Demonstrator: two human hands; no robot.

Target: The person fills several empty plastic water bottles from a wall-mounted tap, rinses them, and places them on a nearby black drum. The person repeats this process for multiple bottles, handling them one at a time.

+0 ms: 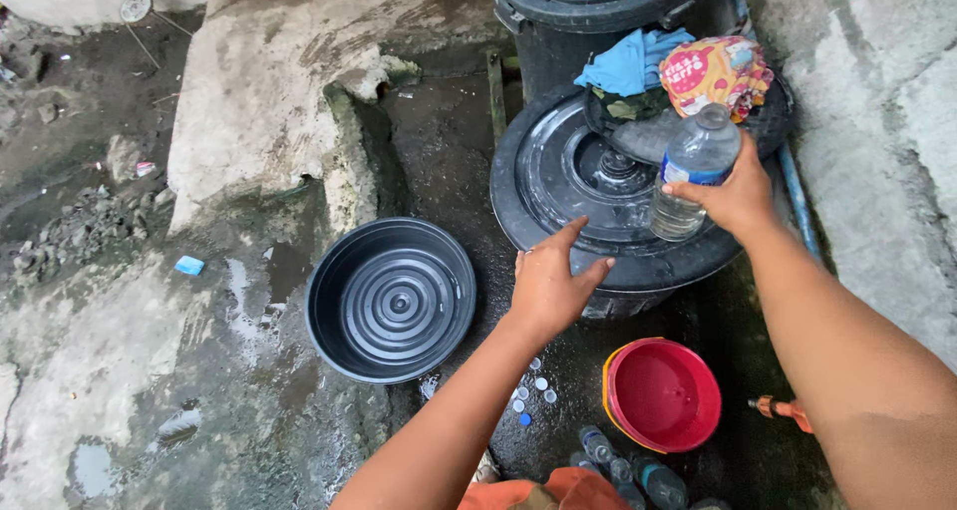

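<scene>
A bottle (693, 171) is stood on a bin lid (558, 186), with cloths (638, 61) behind it and a second bin (588, 11) farther back. A basin (391, 299) is set left of the lid, a bucket (662, 394) before it, caps (533, 390) between them.

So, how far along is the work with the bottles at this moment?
Done, it seems: loose caps lie on the wet ground, and several plastic bottles lie beside the red bucket. In hand: the right hand holds a clear bottle with some water upright on the black drum lid; the left hand hovers open near the lid's edge. Left: the black basin holds nothing visible.
</scene>
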